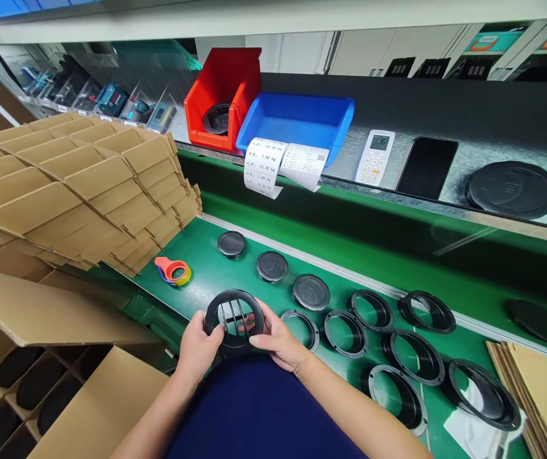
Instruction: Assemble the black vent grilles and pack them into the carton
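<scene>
A round black air vent [229, 299] with slats across its opening is held over the near edge of the green work surface. My left hand [199, 347] grips its left side, thumb on the front by the slats. On the right side my right hand [277, 338] closes on the rim, and some of its fingers show through the opening. Just right of my hands lie several open black rings, the nearest being a ring [318, 333]. Beyond the vent sit three closed round black vents: one [231, 244], another [272, 266] and a third [311, 292].
Stacked cardboard dividers [77, 185] rise at the left, above an open carton [39, 312] holding black round parts. An orange tape dispenser [174, 272] lies on the green surface [211, 277]. The shelf carries a red bin [220, 95], blue tray [297, 124], remote [375, 157] and phone [427, 167].
</scene>
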Demonstrator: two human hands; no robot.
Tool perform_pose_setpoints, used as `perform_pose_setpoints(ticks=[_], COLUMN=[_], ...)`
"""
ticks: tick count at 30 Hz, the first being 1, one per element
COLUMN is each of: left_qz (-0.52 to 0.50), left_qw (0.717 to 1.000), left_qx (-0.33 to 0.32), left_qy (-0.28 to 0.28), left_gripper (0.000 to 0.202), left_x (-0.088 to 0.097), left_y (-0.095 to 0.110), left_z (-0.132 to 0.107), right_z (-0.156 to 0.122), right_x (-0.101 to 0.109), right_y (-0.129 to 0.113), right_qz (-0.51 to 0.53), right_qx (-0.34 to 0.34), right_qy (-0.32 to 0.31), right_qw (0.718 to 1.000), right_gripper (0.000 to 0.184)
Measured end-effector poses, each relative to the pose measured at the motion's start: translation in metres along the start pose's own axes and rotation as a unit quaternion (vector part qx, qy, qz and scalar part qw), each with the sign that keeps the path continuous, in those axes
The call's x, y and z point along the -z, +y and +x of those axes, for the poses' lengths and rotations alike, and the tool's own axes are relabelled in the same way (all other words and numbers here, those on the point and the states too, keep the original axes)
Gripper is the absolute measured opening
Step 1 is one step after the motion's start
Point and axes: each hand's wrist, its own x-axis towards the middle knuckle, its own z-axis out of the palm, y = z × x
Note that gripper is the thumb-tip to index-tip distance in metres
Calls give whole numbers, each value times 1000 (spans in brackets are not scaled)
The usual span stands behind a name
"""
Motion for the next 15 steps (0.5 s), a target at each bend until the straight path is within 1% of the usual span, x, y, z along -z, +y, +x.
perform_pose_setpoints(ticks=[5, 8, 12, 15], left_qz=[40, 41, -4, -48], left_qw=[999, 999, 999, 998], left_qx=[-30, -33, -29, -25], left_qy=[5, 11, 16, 10], left_gripper=[17, 20, 24, 25], left_x=[4, 6, 6, 7], left_y=[15, 16, 9, 2], left_z=[-7, -10, -10, -10], right_z=[-2, -2, -1, -2], right_x=[-1, -4, -8, -8], right_y=[-4, -5, -9, -10], right_qz=[27, 7, -77, -166], right_qx=[4, 10, 54, 95], right_qy=[-27, -28, -45, -69], right_qw=[999, 1000, 995, 979], right_gripper=[94, 98, 104, 102])
